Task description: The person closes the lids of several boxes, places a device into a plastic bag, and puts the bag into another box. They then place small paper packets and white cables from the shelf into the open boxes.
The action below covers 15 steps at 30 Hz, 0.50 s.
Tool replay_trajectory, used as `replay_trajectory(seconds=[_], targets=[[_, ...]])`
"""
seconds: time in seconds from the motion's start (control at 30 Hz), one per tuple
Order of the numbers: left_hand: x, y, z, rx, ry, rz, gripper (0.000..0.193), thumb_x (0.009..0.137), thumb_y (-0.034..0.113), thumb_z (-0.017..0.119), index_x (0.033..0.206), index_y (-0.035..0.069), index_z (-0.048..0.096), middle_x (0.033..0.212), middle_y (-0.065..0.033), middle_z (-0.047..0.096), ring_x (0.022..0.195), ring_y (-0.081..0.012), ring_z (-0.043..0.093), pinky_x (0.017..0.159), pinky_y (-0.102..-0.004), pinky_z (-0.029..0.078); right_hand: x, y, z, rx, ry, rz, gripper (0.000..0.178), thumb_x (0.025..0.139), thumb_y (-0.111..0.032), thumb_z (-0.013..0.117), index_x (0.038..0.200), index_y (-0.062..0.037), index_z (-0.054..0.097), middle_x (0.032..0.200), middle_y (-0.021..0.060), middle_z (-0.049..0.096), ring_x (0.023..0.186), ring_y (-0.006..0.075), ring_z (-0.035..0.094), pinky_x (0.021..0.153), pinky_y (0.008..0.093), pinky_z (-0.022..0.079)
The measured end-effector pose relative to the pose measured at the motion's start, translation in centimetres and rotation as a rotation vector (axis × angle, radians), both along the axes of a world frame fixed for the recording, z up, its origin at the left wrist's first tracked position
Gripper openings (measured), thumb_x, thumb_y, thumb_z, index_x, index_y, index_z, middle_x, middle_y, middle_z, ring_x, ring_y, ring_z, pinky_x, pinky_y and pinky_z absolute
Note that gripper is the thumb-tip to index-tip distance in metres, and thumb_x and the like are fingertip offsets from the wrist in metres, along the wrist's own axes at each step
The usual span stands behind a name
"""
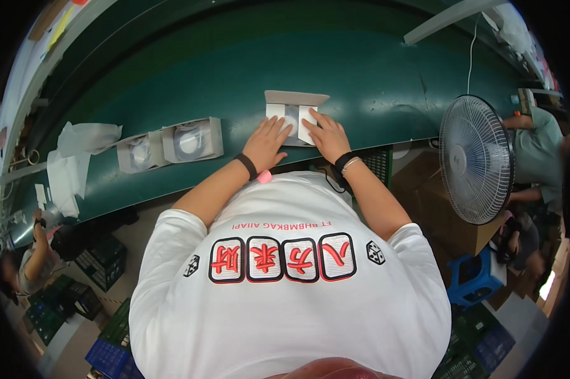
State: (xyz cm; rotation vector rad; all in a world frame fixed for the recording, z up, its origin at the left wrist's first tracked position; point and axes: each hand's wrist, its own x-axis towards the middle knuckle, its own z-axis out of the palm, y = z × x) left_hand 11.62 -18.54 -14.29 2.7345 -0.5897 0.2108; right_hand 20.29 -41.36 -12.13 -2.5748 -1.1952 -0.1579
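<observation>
A small white carton (296,98) stands on the green bench in front of me, its long lid flap raised at the far side. My left hand (267,144) lies with outstretched fingers on the carton's left side flap. On the right side flap rest the extended fingers of my right hand (328,136). Between the two flaps a greyish, shiny item (292,116) shows in part; its kind I cannot make out. Left of my left hand, two uncovered cartons (218,138) stand side by side, each holding a round item in clear wrapping.
Thin white packing sheets (69,167) hang over the green bench (361,69) at the left. A black fan (476,159) stands on the right, near a blue stool (474,278). Plastic crates sit on the floor. Other people are at both sides.
</observation>
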Motion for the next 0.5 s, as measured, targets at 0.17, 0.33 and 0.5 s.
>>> replay_trajectory(seconds=[0.17,0.33,0.5], targets=[[0.8,-0.4,0.0,0.329,-0.104,0.062,0.084,0.080,0.035,0.074,0.153,0.017,0.035,0.159,-0.0078,0.030,0.126,-0.0364,0.046,0.107,-0.0512,0.037,0.8,1.5,0.5,0.082,-0.001,0.037,0.046,0.085,-0.015,0.069,0.129,-0.0095,0.060,0.135,0.0151,0.056,0.124,0.0339,0.050,0.097,0.0433,0.044],[1.8,0.0,-0.8,0.426,-0.156,0.118,0.089,0.078,0.035,0.076,0.154,0.020,0.033,0.160,0.0019,0.031,0.113,-0.0313,0.052,0.096,-0.0467,0.043,2.8,2.4,0.1,0.409,0.230,-0.192,0.041,0.088,-0.022,0.071,0.124,-0.0056,0.059,0.115,0.0101,0.063,0.096,0.0234,0.061,0.079,0.0346,0.049],[2.6,0.1,-1.2,0.441,-0.182,0.153,0.086,0.079,0.036,0.075,0.153,0.020,0.033,0.159,0.0011,0.031,0.109,-0.0292,0.052,0.091,-0.0447,0.043,6.7,4.3,2.8,1.015,1.227,-0.310,0.040,0.093,-0.029,0.070,0.121,-0.0036,0.059,0.093,0.0046,0.062,0.073,0.0121,0.059,0.062,0.0258,0.047]])
